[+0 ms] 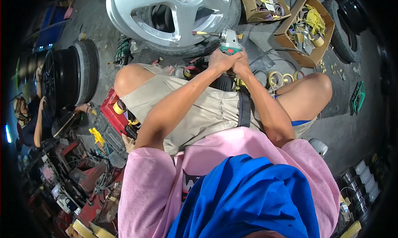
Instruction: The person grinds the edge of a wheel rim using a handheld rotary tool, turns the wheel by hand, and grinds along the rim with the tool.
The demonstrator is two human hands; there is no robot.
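Observation:
My left hand (222, 60) and my right hand (241, 64) are side by side, both closed around an angle grinder (231, 44) with a silver head and a green body. From its head a thin shaft (208, 33) points left, its pale, dark-ended tip at the lower edge of a silver alloy wheel rim (179, 30). Whether the tip touches the rim I cannot tell. The rim rests on a tyre (234, 14) lying on the floor. My fingers hide most of the grinder's body.
Two cardboard boxes of scraps, one nearer (304, 59) and one farther (247, 7), stand at the right. Tape rolls (275, 79) lie by my knees. A red tray (111, 103) and a green brush (357, 97) flank me. Another person (31, 119) works by a tyre (88, 68) at left.

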